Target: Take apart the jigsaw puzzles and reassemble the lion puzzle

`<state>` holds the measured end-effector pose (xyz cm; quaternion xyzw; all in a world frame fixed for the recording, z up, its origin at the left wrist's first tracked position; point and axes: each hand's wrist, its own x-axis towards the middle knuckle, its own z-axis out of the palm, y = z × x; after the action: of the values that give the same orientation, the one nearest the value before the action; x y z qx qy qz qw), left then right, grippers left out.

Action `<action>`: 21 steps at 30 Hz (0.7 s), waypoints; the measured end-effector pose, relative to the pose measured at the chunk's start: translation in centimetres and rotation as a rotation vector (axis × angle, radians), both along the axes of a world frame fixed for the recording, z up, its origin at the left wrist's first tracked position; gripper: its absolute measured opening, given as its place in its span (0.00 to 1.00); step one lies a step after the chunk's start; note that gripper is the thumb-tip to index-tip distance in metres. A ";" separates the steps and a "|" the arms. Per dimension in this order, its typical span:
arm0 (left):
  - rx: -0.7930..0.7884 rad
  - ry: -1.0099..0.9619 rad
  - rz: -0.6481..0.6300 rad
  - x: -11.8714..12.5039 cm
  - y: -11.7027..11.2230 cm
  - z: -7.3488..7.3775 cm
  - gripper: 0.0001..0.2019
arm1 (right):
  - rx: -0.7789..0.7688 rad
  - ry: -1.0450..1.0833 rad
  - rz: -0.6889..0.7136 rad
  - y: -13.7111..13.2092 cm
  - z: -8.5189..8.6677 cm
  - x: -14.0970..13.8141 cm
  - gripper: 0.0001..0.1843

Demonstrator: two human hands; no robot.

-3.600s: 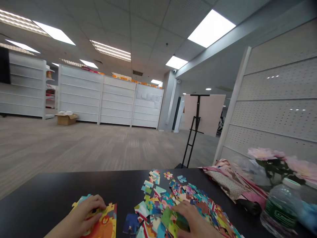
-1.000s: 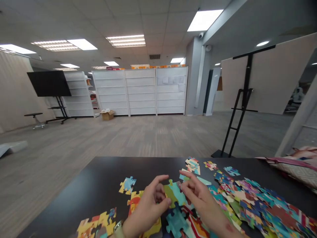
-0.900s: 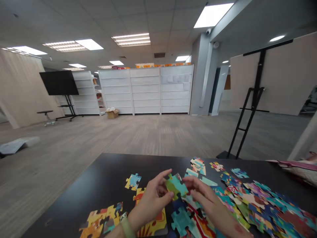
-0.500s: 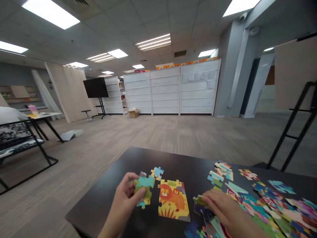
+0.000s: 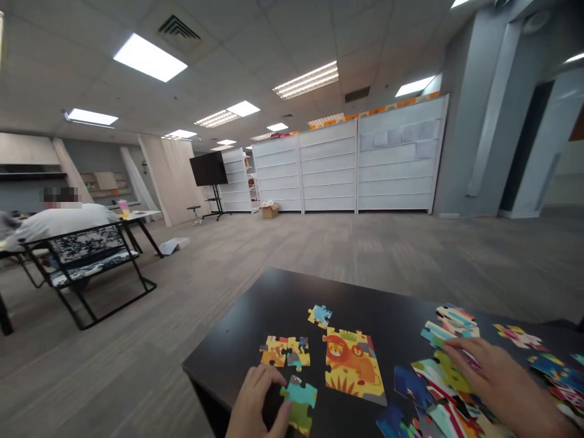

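Note:
My left hand (image 5: 261, 401) is low at the table's front left, thumb and fingers curled at the left edge of a teal-and-green puzzle piece (image 5: 301, 398). Above it lie two joined-looking puzzle pieces with a fox (image 5: 274, 351). An assembled lion picture (image 5: 354, 365) lies to the right, with a blue-and-yellow piece (image 5: 320, 315) just behind it. My right hand (image 5: 490, 377) reaches over the heap of loose pieces, fingers closed together by a yellow-green puzzle piece (image 5: 451, 372); its thumb is hidden.
The black table (image 5: 255, 316) has its left edge near my left hand. More puzzle pieces (image 5: 559, 371) spread along the right. Beyond are a black-framed chair (image 5: 91, 249) with a seated person, a screen on a stand (image 5: 208, 168) and white shelving panels (image 5: 326, 170).
The view has turned left. My left hand has lowered the teal-and-green piece towards me, exposing the fox pieces. My right hand has moved right and away from me over the heap.

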<state>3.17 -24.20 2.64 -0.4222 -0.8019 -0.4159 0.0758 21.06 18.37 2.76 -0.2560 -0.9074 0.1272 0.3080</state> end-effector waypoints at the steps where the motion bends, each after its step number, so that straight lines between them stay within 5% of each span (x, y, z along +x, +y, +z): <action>1: -0.039 -0.010 -0.032 0.0 -0.2 0.0 0.13 | -0.038 -0.034 0.052 -0.2 0.0 -0.1 0.22; 5: -0.206 -0.051 -0.087 -0.5 -0.1 -0.1 0.30 | -0.114 -0.072 0.141 -1.3 -0.3 -0.6 0.22; 13: -0.261 -0.103 -0.101 -2.2 -0.2 -1.7 0.29 | -0.168 -0.006 0.127 -2.0 -0.2 -0.9 0.23; 21: -0.235 -0.151 -0.044 -1.8 -0.4 -0.5 0.25 | -0.220 -0.009 0.122 -2.2 -0.5 -1.1 0.25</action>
<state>1.37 -24.62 2.14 -0.4129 -0.8392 -0.3512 -0.0440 20.01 16.19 2.25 -0.2334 -0.9033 0.2433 0.2655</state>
